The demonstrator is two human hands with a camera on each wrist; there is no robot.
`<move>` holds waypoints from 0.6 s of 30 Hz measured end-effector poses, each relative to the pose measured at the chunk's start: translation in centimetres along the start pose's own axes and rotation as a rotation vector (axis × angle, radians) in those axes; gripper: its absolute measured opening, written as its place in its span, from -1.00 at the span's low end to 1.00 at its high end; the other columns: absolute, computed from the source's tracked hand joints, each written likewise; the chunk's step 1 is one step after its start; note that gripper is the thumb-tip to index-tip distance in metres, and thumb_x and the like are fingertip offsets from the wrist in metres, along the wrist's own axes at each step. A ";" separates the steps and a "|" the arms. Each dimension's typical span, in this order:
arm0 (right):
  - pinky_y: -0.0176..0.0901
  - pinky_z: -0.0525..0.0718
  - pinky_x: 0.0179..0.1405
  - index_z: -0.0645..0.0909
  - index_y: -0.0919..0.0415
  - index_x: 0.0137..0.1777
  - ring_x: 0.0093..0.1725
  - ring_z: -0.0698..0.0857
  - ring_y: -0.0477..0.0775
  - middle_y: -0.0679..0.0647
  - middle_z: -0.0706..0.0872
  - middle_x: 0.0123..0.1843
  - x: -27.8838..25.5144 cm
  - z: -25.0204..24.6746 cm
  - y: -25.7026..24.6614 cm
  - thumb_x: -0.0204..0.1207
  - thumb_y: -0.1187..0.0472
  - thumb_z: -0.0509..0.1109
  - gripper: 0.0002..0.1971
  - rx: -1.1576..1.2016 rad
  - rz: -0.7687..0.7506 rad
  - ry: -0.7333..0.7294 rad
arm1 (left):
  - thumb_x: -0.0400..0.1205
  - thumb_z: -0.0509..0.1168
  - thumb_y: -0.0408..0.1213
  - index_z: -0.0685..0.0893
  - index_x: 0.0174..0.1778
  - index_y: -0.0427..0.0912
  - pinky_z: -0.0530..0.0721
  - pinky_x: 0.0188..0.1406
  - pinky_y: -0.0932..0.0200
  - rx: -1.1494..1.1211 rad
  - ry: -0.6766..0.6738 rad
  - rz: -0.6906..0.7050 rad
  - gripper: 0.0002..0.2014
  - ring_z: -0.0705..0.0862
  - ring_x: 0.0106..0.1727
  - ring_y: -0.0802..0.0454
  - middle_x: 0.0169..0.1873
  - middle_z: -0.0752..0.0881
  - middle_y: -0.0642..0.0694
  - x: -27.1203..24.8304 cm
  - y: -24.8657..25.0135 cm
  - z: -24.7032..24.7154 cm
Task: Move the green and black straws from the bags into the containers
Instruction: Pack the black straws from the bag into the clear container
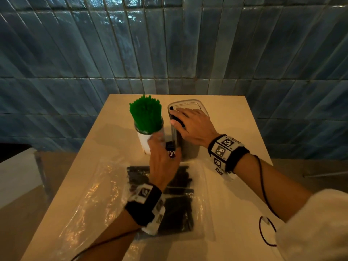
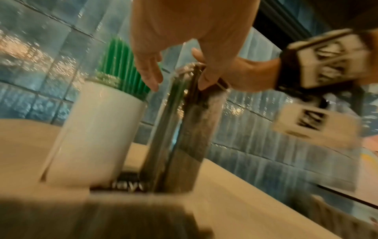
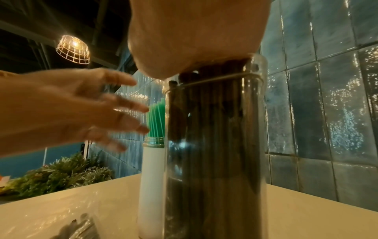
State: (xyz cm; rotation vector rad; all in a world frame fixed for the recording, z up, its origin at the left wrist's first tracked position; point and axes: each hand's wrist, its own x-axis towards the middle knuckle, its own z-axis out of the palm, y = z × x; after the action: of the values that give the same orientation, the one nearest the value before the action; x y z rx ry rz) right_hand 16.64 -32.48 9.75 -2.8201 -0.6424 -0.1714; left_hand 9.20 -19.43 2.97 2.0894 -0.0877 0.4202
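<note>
While black straws (image 3: 212, 129) stand in the clear container (image 1: 202, 108), right hand (image 1: 192, 123) lies flat-fingered on their tops | left hand (image 1: 162, 159) spread, empty, beside it | green straws (image 1: 146, 115) jarred, left | step: seating black batch | next: fetch remaining straws from near bag (image 1: 199, 185)

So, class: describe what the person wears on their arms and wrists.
Both hands, left and right, are bare. Each wrist carries a black band with white blocks printed in black square-code markers, left and right. A thin dark cable runs back along the right forearm to a pushed-up white fleecy sleeve.
</note>
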 end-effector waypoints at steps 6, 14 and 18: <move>0.12 -0.03 0.58 0.29 0.03 0.57 0.59 0.26 0.11 0.10 0.33 0.60 -0.9 0.0 0.1 0.59 -0.25 -0.22 -0.34 0.010 0.008 0.069 | 0.48 0.11 0.42 -0.11 0.63 -0.03 0.20 0.51 -0.38 0.633 -0.820 -0.432 -0.05 -0.06 0.59 -0.47 0.62 -0.21 -0.29 -6.7 -1.1 4.3; -0.23 0.46 0.27 0.55 0.25 0.23 0.20 0.50 -0.08 0.09 0.55 0.21 -11.6 2.8 0.1 0.60 0.15 0.15 -0.70 0.523 0.220 0.642 | 0.61 0.07 0.25 -0.08 0.64 -0.11 0.29 0.45 -0.43 0.807 -0.966 -0.480 -0.19 -0.17 0.54 -0.62 0.57 -0.40 -0.35 -7.8 -0.3 5.0; -0.33 0.60 0.05 0.57 0.13 0.01 -0.03 0.61 -0.07 -0.02 0.55 0.01 -16.6 8.3 0.7 0.50 0.50 0.23 -0.74 0.578 0.451 0.390 | 0.68 0.06 0.08 0.27 0.52 -0.04 0.32 0.45 -0.37 0.716 -0.926 -0.441 -0.49 0.08 0.52 -0.61 0.62 -0.14 -0.36 -7.5 -1.1 4.3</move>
State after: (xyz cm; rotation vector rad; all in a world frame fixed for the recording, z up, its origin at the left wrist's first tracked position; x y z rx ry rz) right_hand 2.59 -37.76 -1.13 -2.2058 0.0421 -0.3690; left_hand 3.53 -23.24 -2.41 2.7384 -0.0112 -0.9317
